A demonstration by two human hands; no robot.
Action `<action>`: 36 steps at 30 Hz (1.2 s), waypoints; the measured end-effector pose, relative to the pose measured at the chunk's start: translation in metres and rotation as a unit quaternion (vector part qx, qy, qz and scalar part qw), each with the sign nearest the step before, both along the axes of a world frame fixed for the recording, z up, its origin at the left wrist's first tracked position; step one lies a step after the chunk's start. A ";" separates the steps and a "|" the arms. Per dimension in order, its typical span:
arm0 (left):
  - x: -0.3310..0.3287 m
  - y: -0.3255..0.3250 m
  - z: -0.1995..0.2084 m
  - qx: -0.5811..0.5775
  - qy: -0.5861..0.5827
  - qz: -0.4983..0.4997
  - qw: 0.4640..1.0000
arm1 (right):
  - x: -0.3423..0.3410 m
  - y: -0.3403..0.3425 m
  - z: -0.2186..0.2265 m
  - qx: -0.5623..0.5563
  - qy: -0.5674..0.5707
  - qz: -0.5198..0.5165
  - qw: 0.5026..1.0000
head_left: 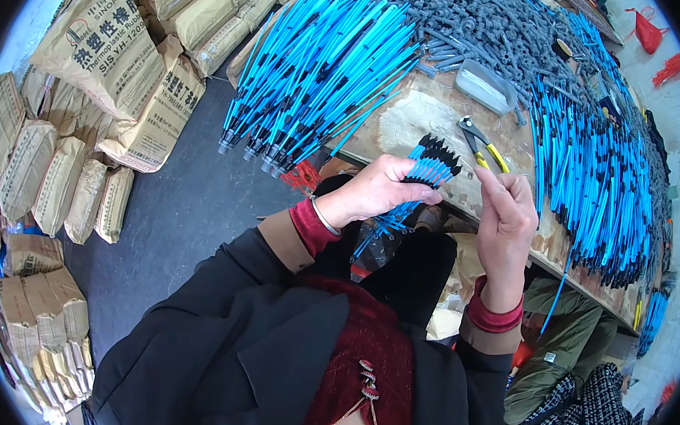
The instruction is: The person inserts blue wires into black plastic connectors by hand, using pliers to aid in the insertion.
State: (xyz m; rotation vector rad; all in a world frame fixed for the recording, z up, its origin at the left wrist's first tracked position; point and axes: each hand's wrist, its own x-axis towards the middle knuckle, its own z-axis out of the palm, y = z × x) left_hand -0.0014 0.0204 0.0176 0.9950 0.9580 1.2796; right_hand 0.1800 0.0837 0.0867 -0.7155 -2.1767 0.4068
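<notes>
My left hand (378, 190) is closed around a bundle of thin blue rods (431, 170) with black pointed tips. The tips stick up above the fingers, while the rods' other ends hang below the hand over my lap. To the right of the bundle, my right hand (507, 222) is raised, thumb and forefinger pinched together; anything between them is too small to make out. Just beyond the right fingertips, cutting pliers (468, 128) with yellow handles lie on the wooden table (382, 132).
Large heaps of blue rods (319, 67) lie at the table's left and right. Grey plastic parts (490, 25) cover its far side, near a clear plastic tray (485, 88). Paper sacks (101, 50) are stacked at left. Another person's green trousers (565, 350) show at lower right.
</notes>
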 end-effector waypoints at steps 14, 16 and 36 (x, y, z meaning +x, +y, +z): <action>-0.004 0.004 -0.002 -0.012 -0.027 -0.031 0.999 | -0.001 0.012 -0.003 -0.053 0.033 0.064 0.996; -0.005 0.004 -0.002 -0.016 -0.028 -0.041 0.999 | -0.001 0.014 -0.005 -0.065 0.039 0.077 0.994; -0.001 0.007 0.004 -0.024 0.011 -0.058 0.998 | -0.004 0.018 -0.003 -0.039 0.041 0.091 0.994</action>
